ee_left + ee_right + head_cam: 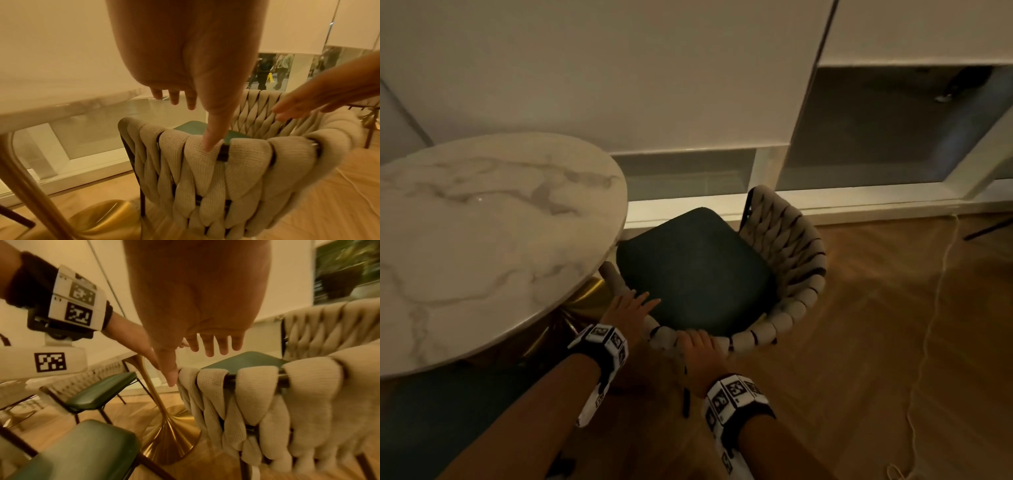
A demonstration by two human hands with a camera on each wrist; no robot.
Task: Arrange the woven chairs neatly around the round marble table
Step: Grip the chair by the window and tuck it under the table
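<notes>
A woven chair (784, 240) with a beige braided back and a dark green seat (695, 267) stands to the right of the round marble table (482, 240), its front corner tucked under the table edge. My left hand (635, 305) reaches over the chair's near arm with straight fingers; in the left wrist view only its thumb (209, 142) touches the woven top rail (242, 149). My right hand (700, 346) rests on the back rim a little to the right. Its fingers (207, 345) stretch out straight over the seat (242, 361), gripping nothing.
The table's gold pedestal (164, 418) stands close to the left of the chair. Two more green-seated chairs (102, 391) (82, 451) sit around the table. A low white sill (688, 205) runs behind the chair. A white cable (928, 325) trails over the wood floor at right.
</notes>
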